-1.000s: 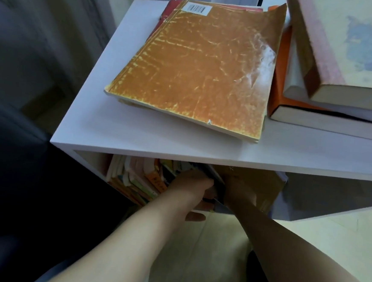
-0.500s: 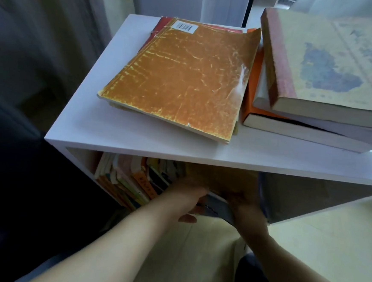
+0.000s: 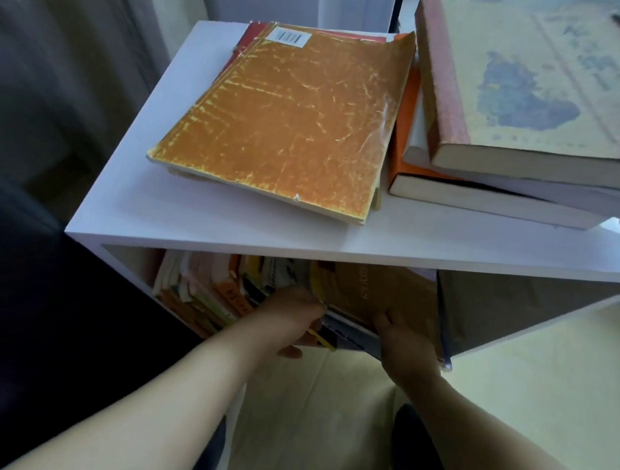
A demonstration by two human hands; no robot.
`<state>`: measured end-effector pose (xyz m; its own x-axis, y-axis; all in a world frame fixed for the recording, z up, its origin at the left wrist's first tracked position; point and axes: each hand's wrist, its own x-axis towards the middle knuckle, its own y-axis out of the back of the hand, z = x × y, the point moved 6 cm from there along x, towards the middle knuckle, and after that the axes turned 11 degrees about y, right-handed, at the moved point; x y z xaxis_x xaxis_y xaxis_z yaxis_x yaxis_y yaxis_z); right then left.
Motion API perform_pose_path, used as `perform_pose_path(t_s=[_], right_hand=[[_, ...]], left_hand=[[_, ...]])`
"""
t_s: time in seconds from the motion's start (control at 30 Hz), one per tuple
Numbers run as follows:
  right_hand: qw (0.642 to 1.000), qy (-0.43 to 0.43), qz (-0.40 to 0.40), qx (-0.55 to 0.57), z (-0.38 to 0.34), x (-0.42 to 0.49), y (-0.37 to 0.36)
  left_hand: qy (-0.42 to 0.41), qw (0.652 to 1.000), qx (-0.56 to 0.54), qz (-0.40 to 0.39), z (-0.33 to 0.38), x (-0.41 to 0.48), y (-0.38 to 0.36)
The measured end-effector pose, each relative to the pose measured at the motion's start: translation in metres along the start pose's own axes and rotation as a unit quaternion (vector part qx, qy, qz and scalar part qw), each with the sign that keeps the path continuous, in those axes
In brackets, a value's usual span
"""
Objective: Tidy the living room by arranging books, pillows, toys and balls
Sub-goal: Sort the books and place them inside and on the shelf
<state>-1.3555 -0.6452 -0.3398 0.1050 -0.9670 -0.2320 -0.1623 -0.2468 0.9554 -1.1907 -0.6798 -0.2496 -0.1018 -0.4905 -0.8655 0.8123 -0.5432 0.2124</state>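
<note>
Under the white shelf top [image 3: 205,223] a row of thin books [image 3: 215,286] leans in the open compartment. My left hand [image 3: 286,322] grips the lower edges of books at the right end of that row. My right hand [image 3: 404,342] holds a large brown book [image 3: 374,295] by its bottom edge, tilted inside the compartment. On the shelf top lies a worn orange book [image 3: 291,122] with a barcode label. To its right sits a stack of thick books [image 3: 525,114], a tan one with a red spine uppermost.
A dark sofa or cushion [image 3: 34,324] fills the lower left beside the shelf. Grey curtains [image 3: 56,48] hang at the left. Pale floor [image 3: 512,380] shows to the right and below the shelf. The shelf's right side panel [image 3: 517,310] is close to the brown book.
The brown book has come further out and down from the compartment with my right hand. My left hand stays at the row of books. The view has tilted up slightly.
</note>
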Motion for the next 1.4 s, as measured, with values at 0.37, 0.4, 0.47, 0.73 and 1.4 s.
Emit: perform_pose_path(t_s=[0.37,0.4,0.47,0.73,1.4], right_hand=[[0.995,-0.018,-0.084,0.042,-0.033,-0.048,0.055],[0.995,-0.020,-0.076,0.065,-0.039,-0.056,0.065],[0.994,-0.019,-0.028,0.104,-0.050,-0.070,0.091],[0.972,0.033,0.163,0.169,-0.097,-0.117,0.223],[0.991,0.077,0.101,-0.031,-0.136,-0.014,0.265]], left_hand=[[-0.091,0.980,0.167,0.064,-0.020,-0.045,0.009],[-0.110,0.976,0.171,0.078,-0.020,-0.056,0.013],[-0.164,0.963,0.179,0.117,-0.017,-0.082,0.022],[-0.299,0.921,0.154,0.196,0.016,-0.180,0.058],[-0.228,0.779,0.504,0.295,0.095,-0.142,0.136]])
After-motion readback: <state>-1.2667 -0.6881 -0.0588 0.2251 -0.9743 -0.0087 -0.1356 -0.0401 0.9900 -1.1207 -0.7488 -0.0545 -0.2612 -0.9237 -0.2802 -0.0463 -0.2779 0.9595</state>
